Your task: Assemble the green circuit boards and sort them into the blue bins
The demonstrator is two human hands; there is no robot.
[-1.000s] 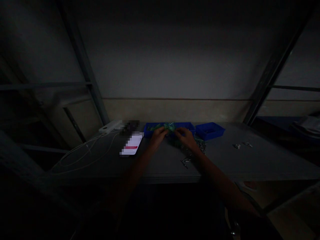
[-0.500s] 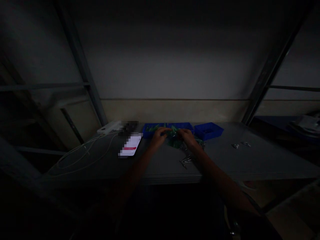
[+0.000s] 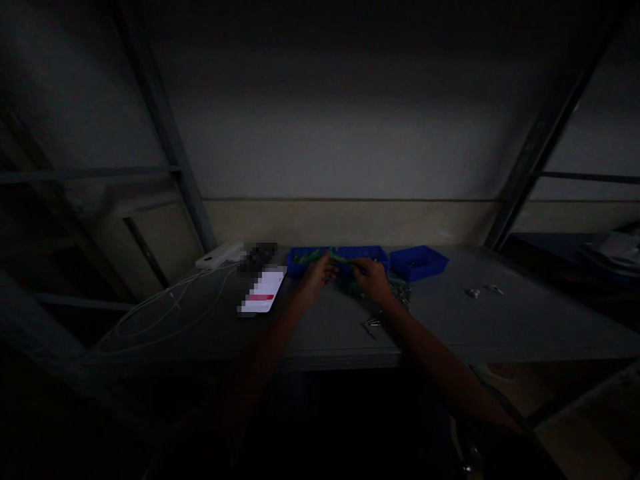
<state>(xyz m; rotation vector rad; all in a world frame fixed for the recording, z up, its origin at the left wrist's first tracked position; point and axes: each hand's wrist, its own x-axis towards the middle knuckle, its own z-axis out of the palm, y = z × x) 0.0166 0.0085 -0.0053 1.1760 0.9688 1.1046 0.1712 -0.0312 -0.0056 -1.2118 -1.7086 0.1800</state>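
My left hand [image 3: 320, 275] is closed on one end of a green strip [image 3: 341, 259], in front of the left blue bin [image 3: 297, 269]. The other end of the strip is pinched by my right hand [image 3: 369, 277], in front of the middle blue bin [image 3: 383, 259]. What the strip is made of is too dark to tell. Under and beside my right hand lies a pile of small metal parts [image 3: 401, 291] with dark green material. Several thin metal pieces [image 3: 371, 327] lie nearer the table's front edge.
A third blue bin [image 3: 420, 264] stands to the right. Small metal parts [image 3: 473, 293] lie further right on the grey table [image 3: 320, 340]. A lit phone [image 3: 263, 291], a white power strip [image 3: 219, 256] and looped white cables [image 3: 170, 327] are at the left.
The green material between my hands has gone from a bunched shape to a narrow stretched strip. My left hand has turned, showing its curled fingers, and my right hand has shifted slightly.
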